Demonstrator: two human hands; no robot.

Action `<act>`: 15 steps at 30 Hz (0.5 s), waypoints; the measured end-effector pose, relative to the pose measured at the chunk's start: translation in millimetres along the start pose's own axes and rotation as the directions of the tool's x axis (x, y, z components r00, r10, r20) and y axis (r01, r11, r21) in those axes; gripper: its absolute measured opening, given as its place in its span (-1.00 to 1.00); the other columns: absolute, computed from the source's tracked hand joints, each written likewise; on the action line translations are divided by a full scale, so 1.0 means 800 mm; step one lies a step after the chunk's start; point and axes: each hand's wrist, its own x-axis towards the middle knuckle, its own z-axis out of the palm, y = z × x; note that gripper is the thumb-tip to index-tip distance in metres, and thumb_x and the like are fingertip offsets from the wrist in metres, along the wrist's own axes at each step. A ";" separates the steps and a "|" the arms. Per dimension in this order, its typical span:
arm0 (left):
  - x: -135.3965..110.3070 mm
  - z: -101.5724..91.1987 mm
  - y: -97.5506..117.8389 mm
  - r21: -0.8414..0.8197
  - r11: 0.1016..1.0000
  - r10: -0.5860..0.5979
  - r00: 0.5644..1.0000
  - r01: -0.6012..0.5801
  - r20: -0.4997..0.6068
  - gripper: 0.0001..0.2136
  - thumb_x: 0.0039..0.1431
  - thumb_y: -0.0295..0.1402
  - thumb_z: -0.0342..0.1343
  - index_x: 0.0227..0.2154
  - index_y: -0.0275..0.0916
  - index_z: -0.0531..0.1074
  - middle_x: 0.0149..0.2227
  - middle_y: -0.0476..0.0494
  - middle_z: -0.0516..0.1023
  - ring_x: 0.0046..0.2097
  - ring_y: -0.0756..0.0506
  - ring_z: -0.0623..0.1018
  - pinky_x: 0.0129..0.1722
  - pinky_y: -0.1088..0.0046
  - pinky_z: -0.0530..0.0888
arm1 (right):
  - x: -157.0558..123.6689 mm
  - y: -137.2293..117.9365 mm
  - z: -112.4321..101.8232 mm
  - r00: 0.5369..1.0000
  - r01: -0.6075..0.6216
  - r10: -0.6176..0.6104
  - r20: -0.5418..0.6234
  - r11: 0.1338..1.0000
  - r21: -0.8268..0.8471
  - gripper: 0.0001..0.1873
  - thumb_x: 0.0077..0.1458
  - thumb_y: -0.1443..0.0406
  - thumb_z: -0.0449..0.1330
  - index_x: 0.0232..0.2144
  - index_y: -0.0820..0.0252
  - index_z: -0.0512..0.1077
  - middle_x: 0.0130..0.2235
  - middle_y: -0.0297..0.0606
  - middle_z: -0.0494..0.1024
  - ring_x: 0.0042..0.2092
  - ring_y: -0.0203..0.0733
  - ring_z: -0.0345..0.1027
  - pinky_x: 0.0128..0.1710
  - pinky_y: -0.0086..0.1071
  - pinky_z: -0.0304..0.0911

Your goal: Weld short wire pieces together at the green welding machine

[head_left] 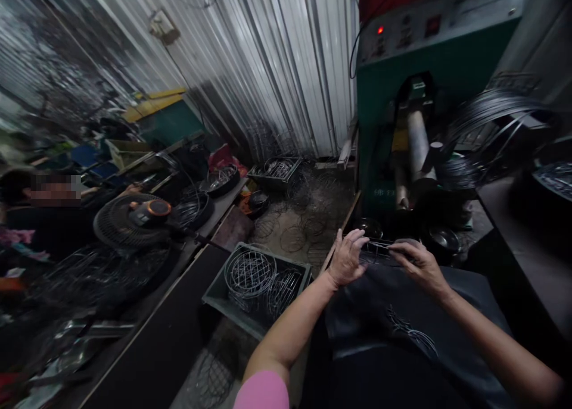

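Corrugated metal sheeting [268, 58] was seen along the back of the dim workshop. At far left, a co-worker [58, 233] in dark clothing was partly hidden by a round fan [120, 221], around which tangled wire was heaped. Farther right, a green-grey crate [232, 321] was filled with round wire grids [251, 272], and more wire rings [292, 239] were scattered on the floor beyond it. Right of the crate, a small wire frame [379, 246] was held up above a dark lap cover [361, 319], its left end gripped by the left hand [347, 259] and its right end pinched by the right hand [417, 266]; the hands were kept slightly apart. Short bent wires [411, 331] were laid on the cover below. Behind, a red lamp [380, 30] was lit on a green machine [465, 63]. At far right, coiled wire [496, 114] was placed near a table [513, 218].
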 end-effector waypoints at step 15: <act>0.071 0.005 0.038 -0.002 0.999 0.044 0.997 -0.044 -0.064 -0.63 -0.10 -0.45 0.12 -0.14 -0.24 0.29 0.01 -0.28 0.39 0.12 -0.22 0.31 0.22 -0.10 -0.06 | 0.021 0.003 -0.056 0.990 -0.071 0.058 -0.127 0.993 -0.097 -0.67 0.11 0.03 0.11 -0.48 0.12 0.44 -0.37 -0.20 0.50 -0.27 -0.07 0.38 -0.17 -0.20 0.23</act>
